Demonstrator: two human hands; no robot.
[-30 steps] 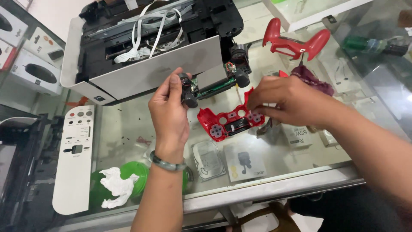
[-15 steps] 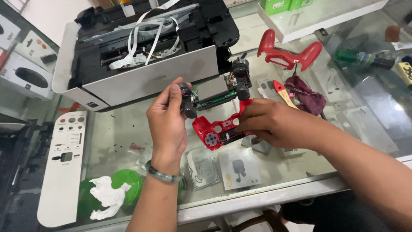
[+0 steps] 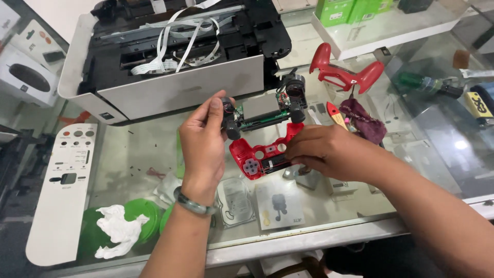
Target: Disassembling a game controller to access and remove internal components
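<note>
My left hand (image 3: 201, 146) grips the left end of a game controller's bare circuit board (image 3: 260, 110), which carries two black thumbsticks and hangs above the glass counter. Just below it lies the controller's red front shell (image 3: 256, 154), face up. My right hand (image 3: 329, 152) rests on the shell's right side with its fingers pressed onto it. The red back shell (image 3: 343, 72) lies farther back on the right. A green bangle sits on my left wrist.
An opened printer (image 3: 170, 56) with loose white ribbon cables fills the back left. Its white control panel (image 3: 62, 190) lies at the left edge. Green lids with white tissue (image 3: 121, 229), a purple cloth (image 3: 363, 121), small packets and green boxes (image 3: 350, 10) are scattered around.
The view has shifted slightly. My hands keep the same hold; the board and red shell sit a little farther right and lower in view.
</note>
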